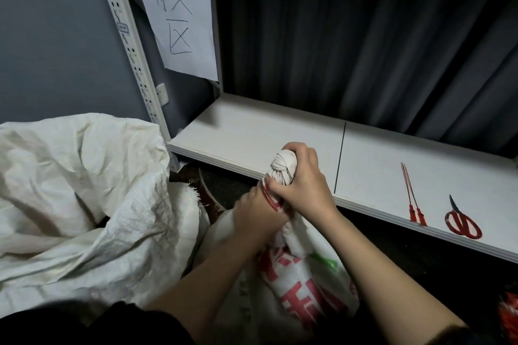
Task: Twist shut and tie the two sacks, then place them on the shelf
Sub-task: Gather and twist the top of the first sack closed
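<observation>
Head view shows our two hands on the printed sack [302, 286], which stands low in front of the shelf [252, 134]. Our right hand [305, 185] grips the twisted neck near its top, and our left hand [258, 214] grips the neck just below it. Beside it on the left lies the plain white sack [84, 190], its mouth loose. On the shelf lie red ties [412, 199] and red scissors [462, 221], near each other.

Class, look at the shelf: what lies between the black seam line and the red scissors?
In the head view, two red cable ties lie between the seam and scissors.
</observation>
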Motion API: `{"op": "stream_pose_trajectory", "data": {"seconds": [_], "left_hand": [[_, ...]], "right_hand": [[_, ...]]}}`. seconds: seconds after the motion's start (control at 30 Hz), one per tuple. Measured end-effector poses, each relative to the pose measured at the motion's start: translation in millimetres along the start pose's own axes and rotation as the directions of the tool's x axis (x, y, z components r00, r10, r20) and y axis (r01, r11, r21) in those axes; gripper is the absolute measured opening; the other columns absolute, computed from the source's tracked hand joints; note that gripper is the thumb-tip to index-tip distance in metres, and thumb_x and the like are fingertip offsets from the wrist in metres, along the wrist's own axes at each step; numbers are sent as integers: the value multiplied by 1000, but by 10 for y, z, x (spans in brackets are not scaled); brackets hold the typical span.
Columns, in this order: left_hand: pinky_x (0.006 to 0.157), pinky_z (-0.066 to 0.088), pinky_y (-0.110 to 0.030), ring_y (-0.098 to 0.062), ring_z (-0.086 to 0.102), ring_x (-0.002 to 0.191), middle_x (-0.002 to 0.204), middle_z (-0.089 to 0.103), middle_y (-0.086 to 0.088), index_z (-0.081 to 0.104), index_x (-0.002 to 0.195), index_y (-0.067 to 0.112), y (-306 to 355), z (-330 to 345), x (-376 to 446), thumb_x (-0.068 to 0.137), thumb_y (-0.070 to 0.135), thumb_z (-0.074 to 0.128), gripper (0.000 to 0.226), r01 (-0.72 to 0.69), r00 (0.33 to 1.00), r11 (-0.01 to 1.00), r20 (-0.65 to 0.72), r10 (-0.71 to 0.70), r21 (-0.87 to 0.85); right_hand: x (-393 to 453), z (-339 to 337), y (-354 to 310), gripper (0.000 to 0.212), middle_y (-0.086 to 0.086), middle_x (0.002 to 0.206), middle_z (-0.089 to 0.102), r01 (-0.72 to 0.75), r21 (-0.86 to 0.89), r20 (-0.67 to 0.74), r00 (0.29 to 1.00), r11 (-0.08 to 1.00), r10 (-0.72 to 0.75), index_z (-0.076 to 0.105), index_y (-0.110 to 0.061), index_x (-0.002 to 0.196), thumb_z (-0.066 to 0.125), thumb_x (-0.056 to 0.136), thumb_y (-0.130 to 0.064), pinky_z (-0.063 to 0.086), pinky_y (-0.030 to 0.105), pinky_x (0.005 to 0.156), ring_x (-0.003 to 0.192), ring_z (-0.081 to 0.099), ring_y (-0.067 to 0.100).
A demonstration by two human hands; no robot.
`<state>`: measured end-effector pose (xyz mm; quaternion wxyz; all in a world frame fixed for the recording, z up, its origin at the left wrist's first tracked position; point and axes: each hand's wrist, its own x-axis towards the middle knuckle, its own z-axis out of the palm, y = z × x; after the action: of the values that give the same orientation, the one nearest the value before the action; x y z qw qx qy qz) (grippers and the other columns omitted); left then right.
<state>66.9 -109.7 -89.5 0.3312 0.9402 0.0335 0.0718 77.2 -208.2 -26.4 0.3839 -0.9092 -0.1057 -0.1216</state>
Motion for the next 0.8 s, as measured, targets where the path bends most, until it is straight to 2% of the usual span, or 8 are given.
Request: {"op": "stream_pose_trajectory", "data": {"seconds": [0.03,0.1,0.23,0.33,0.47,0.57,0.67,0.8], "left_hand": [[96,45,-41,-32,56,113,119,58,-7,44,127,22,-73,-32,-34,71,57,61,68,75,996,995,48,-78,70],[94,46,-39,-30,54,114,127,51,-7,43,130,20,-254,-37,-124,73,53,65,70,130,983,988,118,-138,79],[93,42,-34,-24,52,118,136,43,-7,27,146,17,-569,133,-256,85,54,53,76,65,960,982,256,-109,176],[97,42,-33,-22,51,120,140,41,-6,23,148,16,-713,312,-326,85,57,51,80,131,934,981,314,-171,144],[92,41,-29,-23,52,118,137,42,-9,28,145,12,-693,459,-327,83,50,60,79,180,919,984,354,-174,14],[98,44,-32,-21,51,120,137,47,-7,36,143,14,-765,538,-285,71,62,57,89,127,914,991,392,-104,-33],[100,43,-26,-15,51,123,138,48,2,39,141,21,-1061,683,-262,67,74,37,91,69,922,997,380,-72,22],[99,36,-24,-14,48,122,138,48,1,40,140,18,-1025,508,-331,77,68,23,82,12,945,981,318,-73,191]], "right_hand": [[-36,48,14,54,-3,115,41,-13,51,-10,1000,999,13,41,-27,115,74,73,-34,45,31,74,90,57,20],[-133,161,37,55,-1,116,41,21,82,-2,1000,996,-21,43,-23,117,74,74,-32,48,31,78,92,55,18],[-358,456,172,56,-2,115,38,53,88,68,996,995,-59,45,-17,119,76,75,-31,42,20,77,97,48,11],[-486,583,329,56,-5,112,36,25,94,88,996,995,-33,44,-17,119,76,76,-34,35,12,77,98,39,3],[-470,572,454,59,-3,118,37,16,-39,159,987,999,-10,42,-20,124,72,78,-41,44,23,74,100,50,12],[-441,597,486,60,-2,123,37,39,-179,206,979,983,-1,39,-24,126,68,79,-48,46,29,70,98,56,19],[-465,720,494,61,-2,124,36,29,-174,236,972,984,14,38,-24,127,66,80,-50,50,33,70,98,57,19],[-485,900,552,62,-1,123,36,4,-153,244,969,988,34,37,-23,127,66,80,-51,51,33,68,93,60,21]]}}
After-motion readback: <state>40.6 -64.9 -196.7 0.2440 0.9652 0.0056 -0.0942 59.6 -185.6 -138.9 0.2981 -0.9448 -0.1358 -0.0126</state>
